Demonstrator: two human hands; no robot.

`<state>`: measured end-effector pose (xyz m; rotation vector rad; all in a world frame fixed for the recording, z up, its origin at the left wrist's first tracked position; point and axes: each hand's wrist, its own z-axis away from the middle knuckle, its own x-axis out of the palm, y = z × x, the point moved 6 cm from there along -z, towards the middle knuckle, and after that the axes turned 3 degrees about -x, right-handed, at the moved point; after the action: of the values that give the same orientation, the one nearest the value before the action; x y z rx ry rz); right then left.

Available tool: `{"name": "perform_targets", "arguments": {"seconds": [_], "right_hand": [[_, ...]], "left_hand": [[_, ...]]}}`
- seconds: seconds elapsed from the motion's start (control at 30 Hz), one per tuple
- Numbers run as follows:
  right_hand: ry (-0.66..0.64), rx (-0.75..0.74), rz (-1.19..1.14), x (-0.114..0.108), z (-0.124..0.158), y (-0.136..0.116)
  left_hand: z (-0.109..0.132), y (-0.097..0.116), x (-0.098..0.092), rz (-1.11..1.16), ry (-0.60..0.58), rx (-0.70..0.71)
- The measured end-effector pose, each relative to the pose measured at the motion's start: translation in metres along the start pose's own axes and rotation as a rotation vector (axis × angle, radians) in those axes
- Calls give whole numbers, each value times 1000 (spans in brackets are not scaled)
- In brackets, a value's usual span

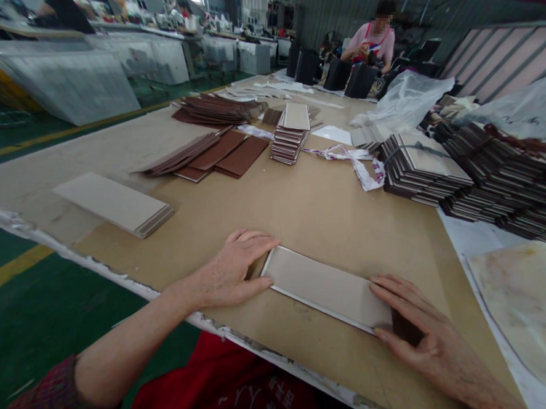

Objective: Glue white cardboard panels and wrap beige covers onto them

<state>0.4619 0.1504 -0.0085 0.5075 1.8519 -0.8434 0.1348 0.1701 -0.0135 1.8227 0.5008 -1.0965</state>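
A long, flat beige panel (328, 288) with a pale rim lies on the brown table covering before me. My left hand (236, 267) spans its left end, fingertips at the far corner and thumb at the near one. At the opposite end my right hand (418, 324) holds the panel likewise, fingers on the far edge and thumb on the near edge. Left of my hands rests a small stack of similar beige boards (113, 201). Farther back are reddish-brown panels (241, 156) fanned out beside an upright pile of boards (291, 134).
Bundled dark-edged boards (423, 164) and larger piles (510, 176) line the right side. A printed strip (365, 173) and clear plastic (406, 98) lie near them. At the far end a co-worker (375, 41) stands behind black boxes (361, 80). The table's near edge (264, 352) runs before my body.
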Motion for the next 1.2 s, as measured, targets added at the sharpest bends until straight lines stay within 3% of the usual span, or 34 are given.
{"name": "perform_targets", "arguments": {"seconds": [0.83, 1.2], "right_hand": [[-13, -44, -160, 2, 1, -6], [-61, -62, -74, 3, 4, -12]], "left_hand": [[-1, -8, 11, -127, 8, 54], [-1, -10, 13, -156, 8, 55]]}}
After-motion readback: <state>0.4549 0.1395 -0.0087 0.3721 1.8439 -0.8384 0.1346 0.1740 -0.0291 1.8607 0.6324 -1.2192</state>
